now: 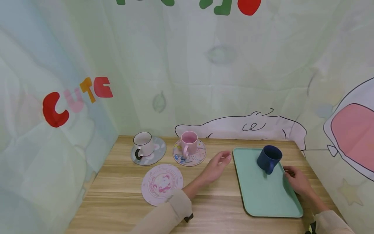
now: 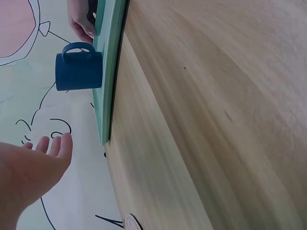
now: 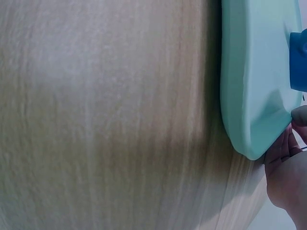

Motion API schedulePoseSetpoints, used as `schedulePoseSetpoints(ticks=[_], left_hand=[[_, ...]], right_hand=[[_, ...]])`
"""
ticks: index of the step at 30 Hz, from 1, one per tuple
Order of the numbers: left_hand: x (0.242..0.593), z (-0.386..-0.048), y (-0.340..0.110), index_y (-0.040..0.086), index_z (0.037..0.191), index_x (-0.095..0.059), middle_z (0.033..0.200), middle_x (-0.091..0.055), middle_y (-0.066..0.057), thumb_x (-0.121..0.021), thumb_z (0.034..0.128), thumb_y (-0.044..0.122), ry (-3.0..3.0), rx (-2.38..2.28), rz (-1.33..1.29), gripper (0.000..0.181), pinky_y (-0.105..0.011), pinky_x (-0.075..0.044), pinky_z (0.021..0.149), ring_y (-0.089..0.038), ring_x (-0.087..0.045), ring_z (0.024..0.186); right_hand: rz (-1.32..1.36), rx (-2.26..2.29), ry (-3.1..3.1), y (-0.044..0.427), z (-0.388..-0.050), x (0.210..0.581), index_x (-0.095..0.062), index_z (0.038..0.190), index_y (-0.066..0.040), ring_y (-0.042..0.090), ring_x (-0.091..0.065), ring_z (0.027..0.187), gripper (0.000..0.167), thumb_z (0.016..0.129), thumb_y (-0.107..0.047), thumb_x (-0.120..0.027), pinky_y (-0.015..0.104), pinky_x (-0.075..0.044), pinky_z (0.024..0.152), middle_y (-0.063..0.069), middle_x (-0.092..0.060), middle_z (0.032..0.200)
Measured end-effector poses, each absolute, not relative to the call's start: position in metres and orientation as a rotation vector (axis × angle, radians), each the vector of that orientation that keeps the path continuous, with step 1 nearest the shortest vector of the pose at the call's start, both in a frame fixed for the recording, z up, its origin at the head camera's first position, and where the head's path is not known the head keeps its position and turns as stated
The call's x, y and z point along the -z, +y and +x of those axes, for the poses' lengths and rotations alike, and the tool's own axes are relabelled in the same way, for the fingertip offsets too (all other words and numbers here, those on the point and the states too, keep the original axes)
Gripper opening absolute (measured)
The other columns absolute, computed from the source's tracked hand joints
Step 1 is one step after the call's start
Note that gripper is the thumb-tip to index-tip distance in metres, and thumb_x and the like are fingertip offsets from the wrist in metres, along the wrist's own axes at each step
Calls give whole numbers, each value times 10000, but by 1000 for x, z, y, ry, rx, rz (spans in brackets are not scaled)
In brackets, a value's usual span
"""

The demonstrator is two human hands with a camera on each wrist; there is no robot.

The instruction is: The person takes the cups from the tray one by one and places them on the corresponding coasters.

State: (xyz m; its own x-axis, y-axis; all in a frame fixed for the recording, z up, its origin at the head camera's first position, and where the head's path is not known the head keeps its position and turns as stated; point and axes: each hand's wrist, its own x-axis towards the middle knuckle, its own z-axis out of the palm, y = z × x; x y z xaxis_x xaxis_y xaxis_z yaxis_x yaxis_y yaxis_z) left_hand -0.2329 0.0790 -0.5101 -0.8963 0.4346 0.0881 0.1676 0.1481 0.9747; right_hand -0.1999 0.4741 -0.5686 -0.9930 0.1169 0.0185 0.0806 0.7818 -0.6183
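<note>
A mint-green tray (image 1: 260,195) lies on the right part of the wooden table. On its far right part, near the rim, stands a dark blue mug (image 1: 268,159), its handle toward me. My right hand (image 1: 298,182) grips the tray's right rim, thumb on top and fingers low at the side, as the right wrist view shows. Just left of the tray's far left corner hovers my left hand (image 1: 215,168), fingers loosely extended and holding nothing. In the left wrist view, the left hand (image 2: 36,170) is apart from both tray and mug.
At the back left, a white mug (image 1: 143,144) with a black handle stands on a grey round coaster (image 1: 160,151). Beside it a pink mug (image 1: 190,143) stands on a patterned coaster (image 1: 200,154). A pink round coaster (image 1: 162,185) lies nearer. Printed cloth (image 1: 190,81) encloses the table.
</note>
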Motion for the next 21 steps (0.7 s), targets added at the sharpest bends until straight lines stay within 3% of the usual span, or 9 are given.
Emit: schedulePoseSetpoints(ticks=[11, 21], left_hand=[[509, -231, 96, 208, 1542, -527, 1525, -578, -12, -457, 1115, 532, 2174, -1815, 577, 541, -406, -459, 1137, -197, -532, 1408], [509, -228, 108, 211, 1539, -530, 1523, -576, 2, -452, 1117, 524, 2151, -1818, 577, 531, -401, -437, 1156, -184, -528, 1403]], right_hand=[[-148, -995, -2903, 473, -200, 566, -580, 1327, 140, 426, -629, 1021, 322, 1058, -27, -520, 424, -493, 811, 340, -648, 1163], [-138, -998, -2898, 473, -197, 567, -583, 1326, 136, 401, -623, 1009, 323, 1052, -22, -518, 383, -485, 790, 331, -650, 1157]])
